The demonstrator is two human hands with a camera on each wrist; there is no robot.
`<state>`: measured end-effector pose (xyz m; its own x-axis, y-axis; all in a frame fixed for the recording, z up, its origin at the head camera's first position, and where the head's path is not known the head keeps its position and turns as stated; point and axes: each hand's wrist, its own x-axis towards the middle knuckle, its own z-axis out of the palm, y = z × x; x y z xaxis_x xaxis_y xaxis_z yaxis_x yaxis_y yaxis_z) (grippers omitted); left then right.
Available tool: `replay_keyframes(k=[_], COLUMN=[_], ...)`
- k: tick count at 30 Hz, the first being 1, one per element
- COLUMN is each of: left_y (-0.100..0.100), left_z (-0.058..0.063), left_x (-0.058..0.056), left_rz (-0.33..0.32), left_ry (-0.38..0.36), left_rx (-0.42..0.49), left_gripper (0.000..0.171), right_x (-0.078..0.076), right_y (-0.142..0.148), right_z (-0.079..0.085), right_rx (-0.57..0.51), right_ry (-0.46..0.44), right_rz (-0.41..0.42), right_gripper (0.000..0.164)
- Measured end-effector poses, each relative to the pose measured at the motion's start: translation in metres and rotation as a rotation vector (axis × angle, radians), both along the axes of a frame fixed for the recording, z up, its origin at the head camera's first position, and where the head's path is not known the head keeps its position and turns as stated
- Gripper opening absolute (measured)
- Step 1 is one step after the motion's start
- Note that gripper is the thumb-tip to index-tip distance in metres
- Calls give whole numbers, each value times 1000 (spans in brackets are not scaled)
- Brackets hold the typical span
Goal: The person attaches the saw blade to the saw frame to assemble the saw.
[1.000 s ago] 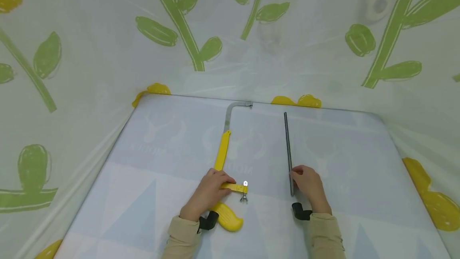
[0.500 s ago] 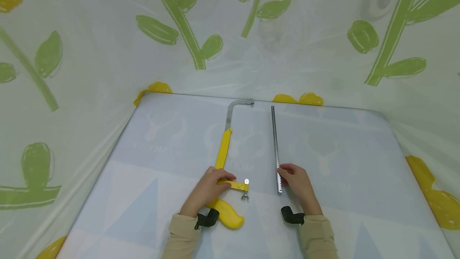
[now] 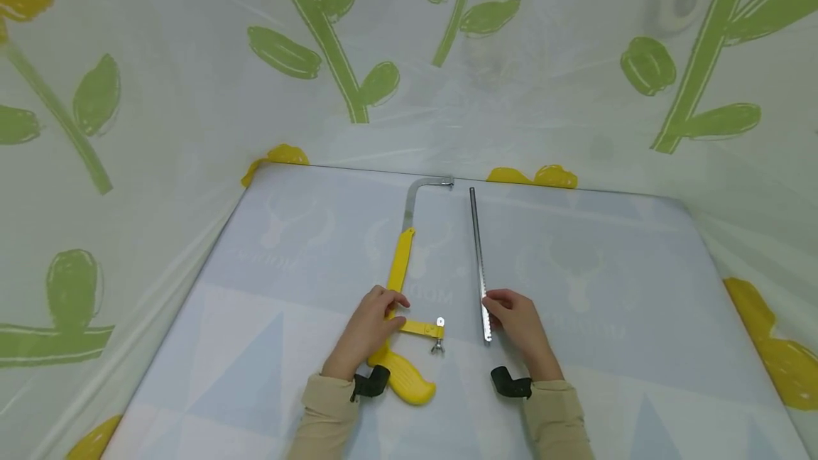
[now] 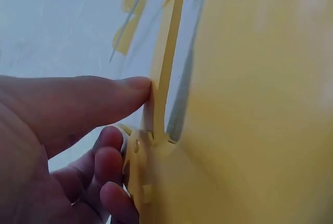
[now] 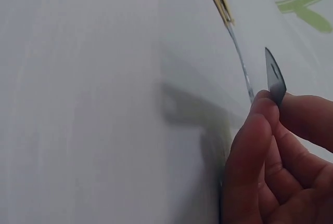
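Note:
A bladeless hacksaw frame (image 3: 399,261), yellow with a grey metal bow at its far end, lies lengthwise on the table. My left hand (image 3: 364,332) holds it near the short yellow arm, just above the handle (image 3: 409,382). In the left wrist view the thumb (image 4: 99,99) presses the yellow bar, with fingers curled at its other side. To the right, my right hand (image 3: 519,325) pinches a long hacksaw blade (image 3: 477,254) near its lower end, between thumb and fingertips. The blade's pointed end (image 5: 276,78) sticks out past them in the right wrist view.
A wing nut (image 3: 437,348) hangs on the frame's short arm below a small metal tab (image 3: 440,322). The frame's far tip (image 3: 450,182) reaches close to the table's back edge. White sheeting with printed green leaves (image 3: 284,53) rises around the table.
My right hand has brought the blade left, nearer the frame, and its teeth now show along the lower part. The left fingers have shifted slightly up and left off the short arm.

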<state>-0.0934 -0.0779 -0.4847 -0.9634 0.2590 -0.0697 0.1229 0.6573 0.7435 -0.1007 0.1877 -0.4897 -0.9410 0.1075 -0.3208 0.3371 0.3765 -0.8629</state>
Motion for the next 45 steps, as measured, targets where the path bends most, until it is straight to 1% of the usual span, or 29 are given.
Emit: replay_keyframes(k=[2, 3, 6, 8, 11, 14, 18, 22, 27, 35, 45], left_y=[2, 3, 5, 7, 9, 10, 10, 8, 8, 8, 8], left_z=[2, 3, 6, 8, 9, 10, 12, 12, 12, 13, 12], left_x=[0, 0, -3, -5, -11, -17, -23, -27, -29, -28, -29], left_rz=[31, 56, 129, 160, 173, 182, 200, 206, 192, 204, 211], left_ry=[-19, -36, -76, -92, -101, -99, -97, -121, -128, -147, -152], left_rx=[-26, -37, -78, -105, -140, -179, -204, -204, -206, -213, -201], left_gripper=[19, 22, 32, 40, 49, 54, 55, 54, 52, 49, 50], right_x=[-1, -1, -3, -5, -8, -11, -15, -20, -23, -27, -28], right_y=[-3, -4, -8, -11, -15, -21, -28, -34, -39, -44, -48], right_z=[-2, -2, -3, -2, -2, -1, 0, 1, 1, -1, 3], right_rx=[-5, -7, -4, -8, -20, -30, -56, -79, -87, -95, -77], right_ry=[8, 12, 15, 18, 22, 18, 2, -18, -47, -25, -39], right_rz=[0, 1, 5, 5, 3, -2, -14, -25, -39, -26, -38], right_gripper=[26, 26, 26, 26, 27, 26, 27, 26, 25, 25, 27])
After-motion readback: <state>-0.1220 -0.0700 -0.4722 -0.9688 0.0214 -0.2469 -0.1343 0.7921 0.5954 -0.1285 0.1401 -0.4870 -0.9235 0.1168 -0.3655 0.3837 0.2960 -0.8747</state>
